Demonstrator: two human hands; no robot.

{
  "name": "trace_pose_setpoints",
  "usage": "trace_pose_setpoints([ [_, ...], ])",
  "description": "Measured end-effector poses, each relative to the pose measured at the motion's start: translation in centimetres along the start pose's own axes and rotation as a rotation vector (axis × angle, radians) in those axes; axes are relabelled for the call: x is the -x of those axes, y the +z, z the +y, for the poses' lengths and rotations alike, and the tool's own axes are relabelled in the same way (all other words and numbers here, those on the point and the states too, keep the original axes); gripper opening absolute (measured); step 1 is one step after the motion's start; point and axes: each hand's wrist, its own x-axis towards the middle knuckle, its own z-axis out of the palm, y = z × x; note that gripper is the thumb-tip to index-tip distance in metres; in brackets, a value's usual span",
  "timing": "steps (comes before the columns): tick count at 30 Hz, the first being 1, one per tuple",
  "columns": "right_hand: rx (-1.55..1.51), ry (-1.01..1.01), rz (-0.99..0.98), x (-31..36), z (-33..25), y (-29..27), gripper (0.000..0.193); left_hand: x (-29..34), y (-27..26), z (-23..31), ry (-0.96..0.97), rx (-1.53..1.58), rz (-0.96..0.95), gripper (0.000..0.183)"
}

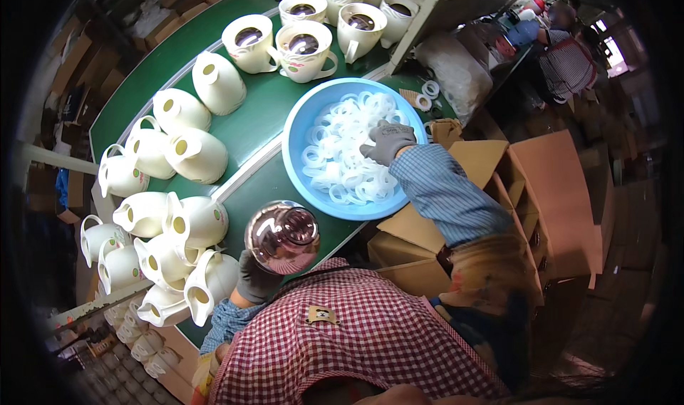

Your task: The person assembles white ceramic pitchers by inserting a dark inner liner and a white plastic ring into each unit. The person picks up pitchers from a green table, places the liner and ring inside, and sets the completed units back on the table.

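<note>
"Since the rings (342, 145) are a loose heap, where exactly do they lie?"

"In the basin (390, 203), ahead and to the left of the right forearm. Right hand (391, 143) is at the heap's right side, fingers down among them."

"Right hand's nearer, then?"

"Yep, touching. Left hand (258, 279) is outside the basin, toward the body."

"Is the right one pinching a ring?"

"Can't tell. Fingers curl down, tips lost in the pile."

"Left?"

"Gripping the glass (274, 247), the dark shiny round one. Hand's on its lower-left side; far fingers hidden."

"Glass's long axis?"

"Its small round end faces up toward the camera, so I'd judge the axis runs roughly at the viewer. Not certain, fisheye."

"Key relation?"

"Heap to glass, I'd say: rings are beyond the glass and to its right, basin wall between. The glass is apart from the basin, near its closest edge."

"Rest, quick."

"Pale jugs (197, 156) bunched left of the glass on the green table (249, 123). Far jugs (305, 54) stand behind the basin, dark rounds in their mouths. Cartons (559, 184) right of the right sleeve (449, 191). Co-worker (568, 66) far off, upper right."
</note>
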Motion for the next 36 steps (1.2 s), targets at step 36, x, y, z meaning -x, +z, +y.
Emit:
trace_pose_setpoints([
  [36, -0.711, -1.114, 0.393, 10.0, -11.6, -0.6, 0.084, -1.6, 4.0, 4.9, 0.312, -0.038, 0.091, 0.072],
])
